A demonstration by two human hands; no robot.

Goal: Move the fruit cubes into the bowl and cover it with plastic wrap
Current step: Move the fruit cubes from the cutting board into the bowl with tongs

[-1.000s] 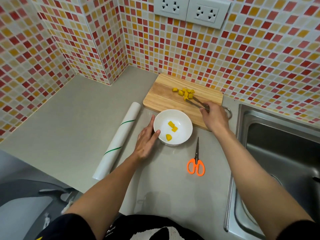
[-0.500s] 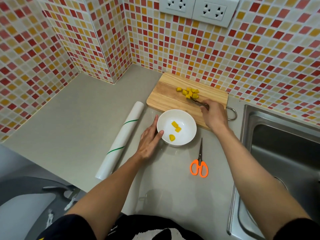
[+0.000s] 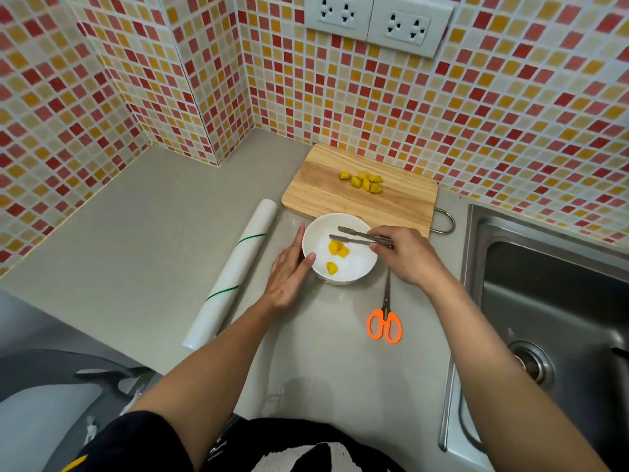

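Two things nr bowl: scissors right, wrap roll left.

The handle end of the tongs is covered by the fingers of the right hand. Part of the bowl rim is masked by the left hand. The sink is cropped at the right edge. The near end of the plastic wrap roll is hidden behind the left forearm.
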